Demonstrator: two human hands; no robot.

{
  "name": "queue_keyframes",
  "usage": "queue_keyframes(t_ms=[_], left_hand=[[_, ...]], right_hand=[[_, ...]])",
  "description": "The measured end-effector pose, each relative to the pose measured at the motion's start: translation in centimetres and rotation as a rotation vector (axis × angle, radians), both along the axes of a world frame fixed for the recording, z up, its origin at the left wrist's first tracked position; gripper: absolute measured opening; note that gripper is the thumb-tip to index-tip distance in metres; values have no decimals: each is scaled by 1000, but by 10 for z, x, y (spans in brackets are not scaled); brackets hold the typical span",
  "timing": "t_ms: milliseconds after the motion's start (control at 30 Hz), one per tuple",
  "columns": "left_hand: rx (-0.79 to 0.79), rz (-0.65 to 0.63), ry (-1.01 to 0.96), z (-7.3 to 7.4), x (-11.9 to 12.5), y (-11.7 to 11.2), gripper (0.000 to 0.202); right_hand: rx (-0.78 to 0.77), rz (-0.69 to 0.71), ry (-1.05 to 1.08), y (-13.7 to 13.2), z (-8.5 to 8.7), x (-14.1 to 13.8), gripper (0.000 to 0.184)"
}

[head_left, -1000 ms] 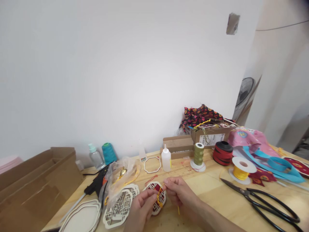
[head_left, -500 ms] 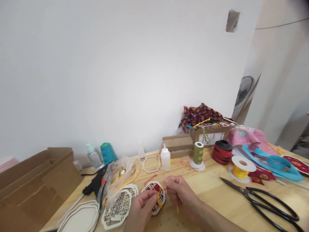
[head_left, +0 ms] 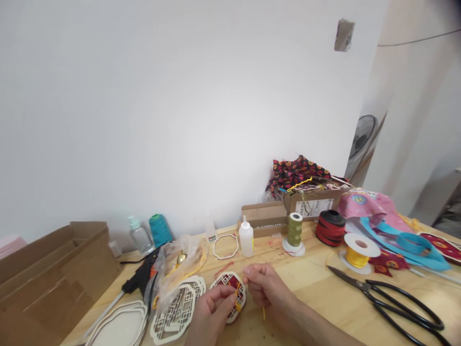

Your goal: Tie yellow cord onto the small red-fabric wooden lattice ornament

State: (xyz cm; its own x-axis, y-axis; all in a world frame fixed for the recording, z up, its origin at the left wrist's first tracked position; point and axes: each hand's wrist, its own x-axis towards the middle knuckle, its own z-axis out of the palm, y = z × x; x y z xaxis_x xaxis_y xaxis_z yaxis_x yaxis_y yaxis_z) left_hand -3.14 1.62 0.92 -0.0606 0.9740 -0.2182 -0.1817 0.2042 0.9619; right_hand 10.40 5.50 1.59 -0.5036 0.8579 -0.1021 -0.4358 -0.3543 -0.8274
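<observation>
Near the table's front, a yellow cord [head_left: 238, 304] runs over a scalloped wooden lattice ornament [head_left: 232, 315] backed with dark red fabric. My left hand [head_left: 215, 310] pinches the cord over the ornament's face, thumb against forefinger, hiding its left part. To the right, my right hand [head_left: 264, 286] is closed on the same cord, and a short yellow end hangs below its fingers. A reddish thread loop [head_left: 225, 269] lies at the ornament's top. Left of my left hand are several bare lattice pieces [head_left: 176, 315], partly stacked.
Large black-handled scissors [head_left: 387, 298] lie at right, near spools of yellow cord [head_left: 357, 259], red cord [head_left: 330, 228] and green thread [head_left: 295, 230]. A white squeeze bottle [head_left: 246, 239] stands behind my hands. A glue gun [head_left: 142, 274], plastic bag [head_left: 180, 259] and cardboard box [head_left: 65, 283] are at left.
The view has shifted slightly. Both hands keep hold of the yellow cord in nearly the same pose over the ornament.
</observation>
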Motion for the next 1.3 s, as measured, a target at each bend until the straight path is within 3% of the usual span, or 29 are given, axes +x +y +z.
queue_keyframes(t_ms=[233, 433, 600, 800, 933, 1100, 1300], left_hand=[[56, -78, -1, -1, 2, 0, 13], [101, -43, 91, 2, -1, 0, 14], [53, -10, 121, 7, -6, 0, 17], [124, 26, 207, 6, -6, -2, 15], [107, 14, 197, 6, -1, -3, 14], [10, -16, 167, 6, 4, -4, 14], [1, -20, 102, 5, 1, -3, 18]], right_hand=[[23, -103, -24, -4, 2, -7, 36], [53, -108, -65, -1, -1, -3, 30], [58, -35, -71, -4, 5, -1, 25], [6, 8, -67, -5, 4, -3, 13], [77, 33, -88, -4, 1, -5, 21], [174, 126, -131, -11, 6, -8, 12], [343, 159, -128, -13, 3, -10, 22]])
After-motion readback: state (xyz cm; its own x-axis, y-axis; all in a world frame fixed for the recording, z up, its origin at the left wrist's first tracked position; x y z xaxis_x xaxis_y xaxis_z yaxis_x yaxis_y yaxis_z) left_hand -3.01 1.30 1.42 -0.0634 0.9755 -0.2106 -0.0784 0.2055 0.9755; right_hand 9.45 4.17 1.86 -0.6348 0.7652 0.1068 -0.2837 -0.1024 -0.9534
